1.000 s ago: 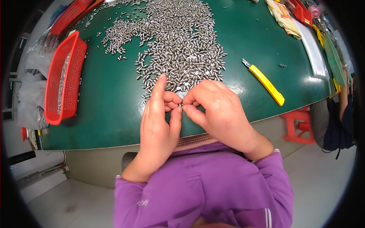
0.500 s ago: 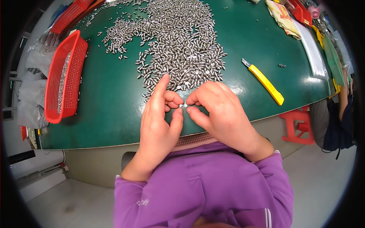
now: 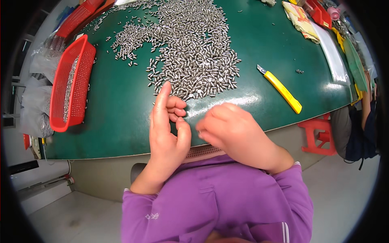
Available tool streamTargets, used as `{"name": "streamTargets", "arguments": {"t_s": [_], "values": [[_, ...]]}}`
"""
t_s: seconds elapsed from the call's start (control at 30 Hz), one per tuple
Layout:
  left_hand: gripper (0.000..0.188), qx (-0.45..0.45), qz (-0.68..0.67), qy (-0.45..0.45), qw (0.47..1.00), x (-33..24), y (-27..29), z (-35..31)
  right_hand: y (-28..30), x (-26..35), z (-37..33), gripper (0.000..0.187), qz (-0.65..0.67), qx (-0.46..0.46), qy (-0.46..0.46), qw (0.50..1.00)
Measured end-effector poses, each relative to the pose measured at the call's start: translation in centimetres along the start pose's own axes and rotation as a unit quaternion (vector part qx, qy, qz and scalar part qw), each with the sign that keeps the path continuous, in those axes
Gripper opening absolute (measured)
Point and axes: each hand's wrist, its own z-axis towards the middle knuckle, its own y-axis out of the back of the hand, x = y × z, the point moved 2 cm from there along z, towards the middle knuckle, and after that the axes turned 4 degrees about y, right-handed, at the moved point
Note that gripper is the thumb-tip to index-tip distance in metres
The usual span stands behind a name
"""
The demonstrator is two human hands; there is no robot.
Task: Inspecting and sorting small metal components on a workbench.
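Observation:
A large heap of small silvery metal parts (image 3: 194, 52), short and pointed, spreads over the green table (image 3: 259, 44). Just below its near edge is my left hand (image 3: 166, 127), index finger stretched out, the others loosely bent and the thumb apart. Nothing shows between those fingers. My right hand (image 3: 235, 131) is beside it at the table's near edge, its fingertips drawn together and slightly blurred. Whatever they may hold is too small to make out. Below the hands, at my lap, the rim of a pinkish perforated basket (image 3: 204, 152) shows.
A yellow utility knife (image 3: 283, 92) with its blade out lies to the right. On the left stands a red perforated basket (image 3: 73, 85) with metal parts inside. Folded cloth (image 3: 300, 22) and plastic sheets (image 3: 332, 52) lie far right. A red stool (image 3: 318, 137) stands beyond the table edge.
My hands have moved apart from their meeting point. The two small metal parts seen between the fingertips no longer show. My right hand has dropped toward the table edge.

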Motion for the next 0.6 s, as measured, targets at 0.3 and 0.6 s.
{"name": "streamTargets", "arguments": {"t_s": [0.3,0.6], "values": [[0.076,0.03,0.156,-0.07,0.985,-1.7,-1.3,1.2,2.3,-1.4,0.5,0.023,-0.1,-0.102,-0.071,0.987],[0.077,0.05,0.113,-0.055,0.991,-1.2,-1.4,1.2,1.1,-1.7,1.5,0.016,-0.067,-0.077,-0.037,0.994]]}}
